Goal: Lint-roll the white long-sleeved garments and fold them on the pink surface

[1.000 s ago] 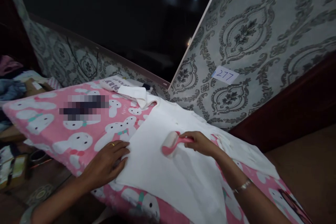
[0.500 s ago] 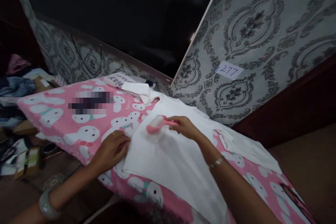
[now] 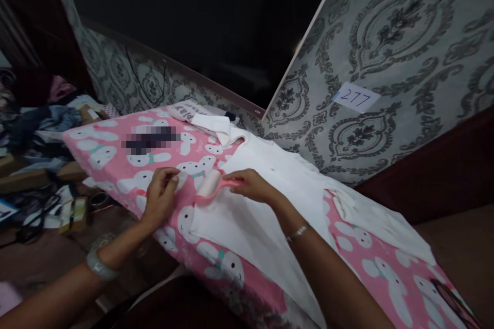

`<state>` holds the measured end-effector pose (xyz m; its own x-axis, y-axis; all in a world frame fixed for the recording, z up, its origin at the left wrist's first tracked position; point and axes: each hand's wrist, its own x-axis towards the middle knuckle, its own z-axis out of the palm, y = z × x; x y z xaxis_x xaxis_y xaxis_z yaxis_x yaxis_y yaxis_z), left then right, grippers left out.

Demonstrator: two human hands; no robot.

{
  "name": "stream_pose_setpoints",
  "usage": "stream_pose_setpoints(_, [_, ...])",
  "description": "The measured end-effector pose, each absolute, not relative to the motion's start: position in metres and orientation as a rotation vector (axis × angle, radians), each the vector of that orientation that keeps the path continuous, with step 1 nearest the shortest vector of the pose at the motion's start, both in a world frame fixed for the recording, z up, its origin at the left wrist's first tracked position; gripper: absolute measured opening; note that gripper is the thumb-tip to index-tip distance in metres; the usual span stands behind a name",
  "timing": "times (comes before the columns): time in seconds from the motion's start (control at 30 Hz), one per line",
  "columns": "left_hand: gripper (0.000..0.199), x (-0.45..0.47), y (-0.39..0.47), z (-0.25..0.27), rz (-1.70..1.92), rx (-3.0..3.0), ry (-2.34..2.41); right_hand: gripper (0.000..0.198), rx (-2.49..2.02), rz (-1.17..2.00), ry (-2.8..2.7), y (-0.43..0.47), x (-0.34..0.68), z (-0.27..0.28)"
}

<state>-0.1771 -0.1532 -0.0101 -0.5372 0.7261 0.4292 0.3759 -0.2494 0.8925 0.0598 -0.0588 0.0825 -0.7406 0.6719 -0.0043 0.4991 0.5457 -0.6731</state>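
Note:
My right hand (image 3: pixel 252 185) grips the pink handle of a lint roller (image 3: pixel 209 185). Its white roll is over the left edge of a white long-sleeved top (image 3: pixel 278 177), which lies spread out. To the left, my left hand (image 3: pixel 161 195) is off the top, above the patterned cover, with its fingers bent and a gap between thumb and forefinger. Nothing can be made out in it. One sleeve stretches toward the far side, the other toward the right.
A pink bunny-patterned cover (image 3: pixel 127 128) lies under the top. A folded printed white garment (image 3: pixel 193 110) and a blurred dark item (image 3: pixel 150 140) rest on it. Behind hangs a large dark screen (image 3: pixel 185 20). Clothes and boxes (image 3: pixel 73 213) clutter the left floor.
The lint roller has moved left across the top to its edge. My left hand has lifted off the top's edge and its fingers have loosened. The view has shifted slightly left.

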Motion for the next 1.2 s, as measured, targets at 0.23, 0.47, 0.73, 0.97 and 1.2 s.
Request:
stream_pose_setpoints(0.23, [0.032, -0.183, -0.151, -0.019, 1.946, 1.115, 1.712, 0.038, -0.920, 0.983, -2.398, -0.078, 0.077, 0.092])
stream_pose_setpoints(0.47, [0.030, -0.176, -0.148, -0.014, 1.926, 1.136, 1.664, 0.037, -1.293, 1.029, -2.526, -0.135, 0.179, 0.109])
stream_pose_setpoints(0.73, [0.030, -0.177, -0.149, -0.016, 1.994, 1.094, 1.648, 0.041, -0.929, 1.062, -2.520, -0.119, 0.078, 0.079])
stream_pose_setpoints(0.97, [0.030, -0.180, -0.152, -0.016, 1.951, 1.177, 1.709, 0.043, -0.984, 1.055, -2.223, -0.096, 0.078, 0.081])
stream_pose_setpoints(1.2, [0.048, -0.168, -0.155, -0.010, 0.988, 2.442, 1.396, 0.045, -1.532, 0.789, -2.063, -0.083, 0.190, 0.083])
